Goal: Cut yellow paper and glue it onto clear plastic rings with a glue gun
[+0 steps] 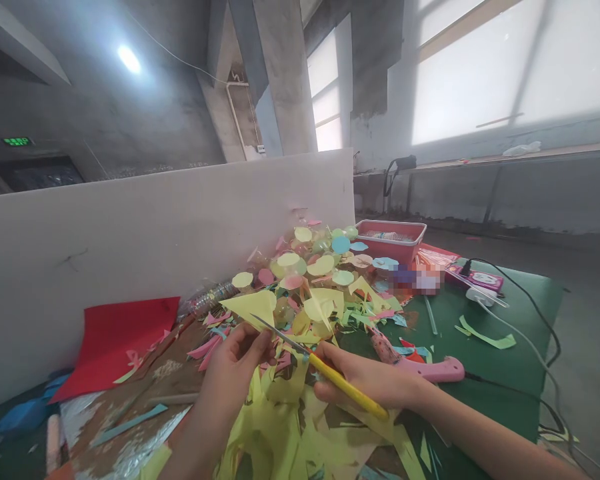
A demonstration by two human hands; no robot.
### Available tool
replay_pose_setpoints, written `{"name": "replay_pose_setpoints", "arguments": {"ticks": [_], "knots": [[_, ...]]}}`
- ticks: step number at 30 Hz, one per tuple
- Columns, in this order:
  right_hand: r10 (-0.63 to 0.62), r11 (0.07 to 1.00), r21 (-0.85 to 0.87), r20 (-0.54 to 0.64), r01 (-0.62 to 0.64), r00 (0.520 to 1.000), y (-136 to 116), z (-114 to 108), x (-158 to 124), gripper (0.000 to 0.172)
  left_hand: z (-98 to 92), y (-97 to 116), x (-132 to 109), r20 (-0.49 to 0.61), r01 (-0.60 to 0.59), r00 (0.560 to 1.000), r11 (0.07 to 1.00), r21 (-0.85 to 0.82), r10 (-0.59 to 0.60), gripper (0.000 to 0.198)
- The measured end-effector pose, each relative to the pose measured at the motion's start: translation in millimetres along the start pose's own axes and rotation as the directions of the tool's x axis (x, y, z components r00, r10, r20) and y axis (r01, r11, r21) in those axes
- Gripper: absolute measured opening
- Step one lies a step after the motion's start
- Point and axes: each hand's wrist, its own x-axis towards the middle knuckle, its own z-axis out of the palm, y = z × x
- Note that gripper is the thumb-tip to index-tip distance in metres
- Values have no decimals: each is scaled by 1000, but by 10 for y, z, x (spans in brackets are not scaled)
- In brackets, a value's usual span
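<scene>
Between the thumb and fingers of my left hand [237,357], a pointed piece of yellow paper [255,305] is pinched. My right hand [363,377] grips yellow-handled scissors [347,385], seen edge-on. Their metal blades point left and lie against the yellow paper, just above my left thumb. Below both hands, a heap of yellow paper scraps [275,413] covers the front of the table. Behind them is a pile of cut paper rounds [323,265] in yellow, pink, green and blue, with some clear plastic pieces among them.
A pink glue gun [437,369] with a black cord lies to the right on the green table [520,293]. A red basket [400,248] stands at the back, near cables. Red paper [123,337] lies left, before a white partition [155,233].
</scene>
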Motion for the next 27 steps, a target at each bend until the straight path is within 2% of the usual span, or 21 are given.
{"name": "replay_pose_setpoints", "arguments": {"ticks": [5, 8, 13, 18, 23, 27], "knots": [[35, 999, 30, -70, -33, 997, -23, 37, 21, 43, 28, 51, -18, -3, 5, 1000, 1000, -26, -5, 33], [25, 999, 46, -148, -19, 989, -18, 64, 50, 38, 28, 80, -18, -6, 5, 1000, 1000, -30, -5, 31], [3, 999, 33, -191, 3, 982, -11, 68, 83, 35, 9, 89, -15, 8, 13, 1000, 1000, -17, -13, 35], [-13, 999, 40, -178, 20, 984, 18, 57, 74, 34, 2, 87, -35, 4, 29, 1000, 999, -29, -29, 37], [-29, 999, 22, -93, 31, 995, -35, 54, 31, 41, 9, 58, -13, 55, 58, 997, 998, -26, -56, 42], [-26, 999, 21, -110, 28, 994, -52, 52, 48, 35, 4, 21, -1, 76, 48, 996, 999, 12, -48, 43]]}}
